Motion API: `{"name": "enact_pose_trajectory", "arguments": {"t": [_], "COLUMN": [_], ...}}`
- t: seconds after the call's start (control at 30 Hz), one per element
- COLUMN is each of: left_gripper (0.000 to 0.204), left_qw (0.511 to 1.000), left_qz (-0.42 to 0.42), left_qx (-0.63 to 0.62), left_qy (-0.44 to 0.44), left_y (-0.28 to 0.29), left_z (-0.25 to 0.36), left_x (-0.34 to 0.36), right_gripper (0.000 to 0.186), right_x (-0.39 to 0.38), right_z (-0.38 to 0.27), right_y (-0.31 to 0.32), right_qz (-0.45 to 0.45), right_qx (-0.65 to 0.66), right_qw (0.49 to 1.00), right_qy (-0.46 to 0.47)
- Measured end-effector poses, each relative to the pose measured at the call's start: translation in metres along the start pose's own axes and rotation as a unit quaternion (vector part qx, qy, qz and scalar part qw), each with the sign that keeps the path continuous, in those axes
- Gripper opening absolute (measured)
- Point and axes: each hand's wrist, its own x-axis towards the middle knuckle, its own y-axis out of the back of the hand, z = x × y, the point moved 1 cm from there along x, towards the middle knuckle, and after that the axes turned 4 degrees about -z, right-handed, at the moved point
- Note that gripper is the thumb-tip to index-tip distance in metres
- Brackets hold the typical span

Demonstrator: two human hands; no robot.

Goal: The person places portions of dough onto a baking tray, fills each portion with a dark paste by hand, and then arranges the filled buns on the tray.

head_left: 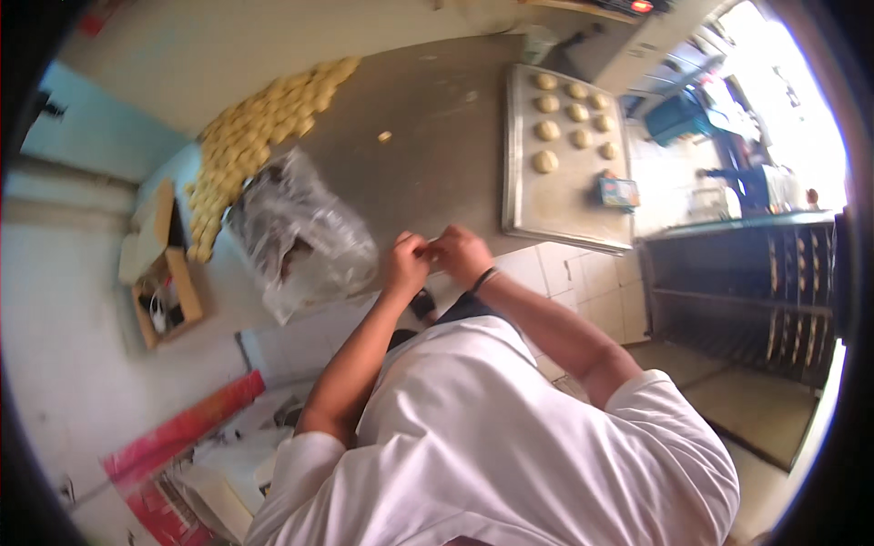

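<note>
My left hand and my right hand meet at the near edge of the brown worktop. Fingers on both are curled and pinched together, and what sits between them is too small and hidden to name. Left of my hands lies a crumpled clear plastic bag with something dark inside. Farther off on the worktop rests a small pale piece of dough. Many dough pieces are heaped along the far left edge. A metal baking tray to the right carries several round dough balls.
A small blue-and-red box lies on the tray's near right part. An open cardboard box is at the left. A dark rack with trays stands at the right. White floor tiles show below the tray.
</note>
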Motion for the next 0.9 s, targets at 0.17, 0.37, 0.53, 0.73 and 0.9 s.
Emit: {"name": "enact_pose_trajectory", "arguments": {"t": [0.17, 0.37, 0.53, 0.73, 0.9], "left_gripper": [0.004, 0.013, 0.018, 0.038, 0.036], "left_qw": [0.996, 0.995, 0.910, 0.901, 0.930], "left_qz": [0.000, -0.073, -0.116, -0.255, -0.195], "left_qx": [0.052, 0.064, -0.371, -0.327, -0.305], "left_qy": [-0.074, -0.034, 0.144, 0.130, 0.061], "left_y": [0.002, 0.006, -0.029, -0.058, -0.081], "left_z": [0.043, 0.050, 0.106, 0.165, 0.193], "left_x": [-0.006, 0.023, 0.061, 0.105, 0.148], "right_gripper": [0.046, 0.047, 0.044, 0.025, 0.052], "right_x": [-0.029, -0.032, -0.038, -0.034, -0.023], "right_z": [-0.020, -0.010, 0.025, 0.103, 0.192], "right_y": [-0.003, 0.076, 0.086, 0.183, 0.174], "right_qz": [-0.002, 0.017, 0.233, 0.292, 0.147], "right_qx": [0.068, 0.377, 0.277, 0.110, -0.231], "right_qw": [0.996, 0.904, 0.922, 0.926, 0.935], "right_qy": [-0.050, -0.201, -0.140, -0.215, -0.223]}}
